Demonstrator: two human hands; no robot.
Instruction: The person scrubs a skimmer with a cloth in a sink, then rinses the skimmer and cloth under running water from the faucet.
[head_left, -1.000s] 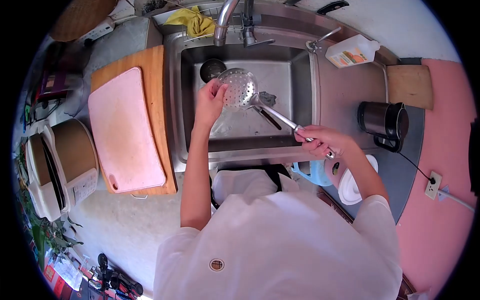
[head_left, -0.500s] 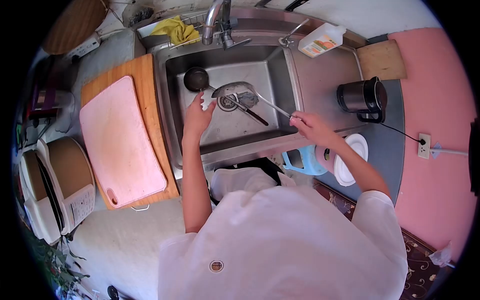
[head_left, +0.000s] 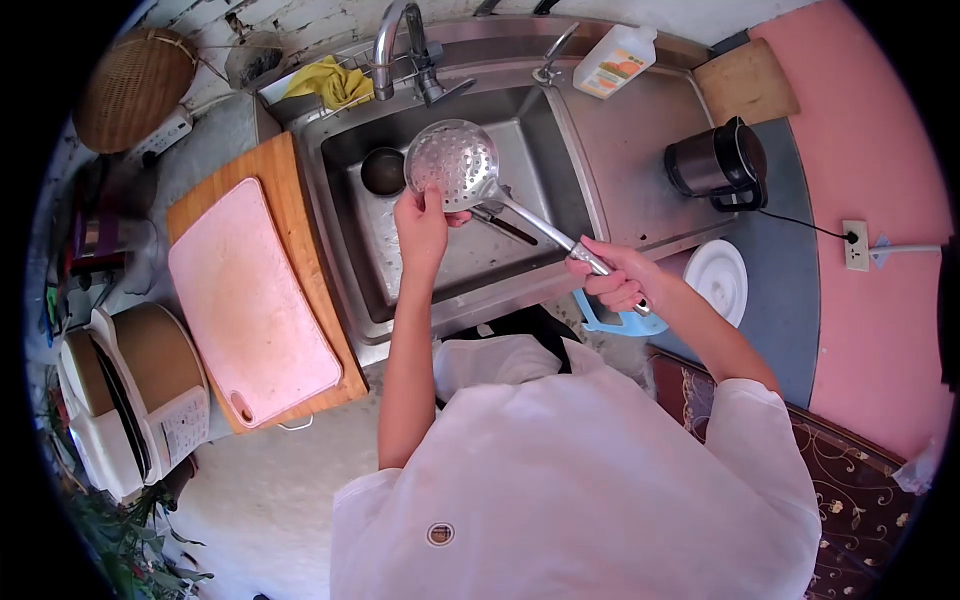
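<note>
A metal skimmer [head_left: 455, 160] with a round perforated head is held up over the sink [head_left: 335, 200], its bowl turned toward me. My right hand [head_left: 615, 278] is wrapped round the lower end of its handle. My left hand [head_left: 425, 225] pinches the near edge of the head, thumb on the face and the other fingers partly hidden behind. Below in the sink lies a ladle [head_left: 382, 172] with a dark cup; a dark handle end [head_left: 515, 230] shows past the skimmer, the middle being covered.
The faucet [head_left: 400, 45] and a yellow cloth [head_left: 330, 84] are behind the sink. A pink cutting board [head_left: 255, 300] lies left on a wooden board. To the right are a bottle [head_left: 615, 62], an electric kettle [head_left: 715, 165] and a white lid-like disc [head_left: 718, 285].
The skimmer has been raised from the sink and turned from edge-on to face me. My left hand, open and apart from it before, has moved right and taken hold of its head.
</note>
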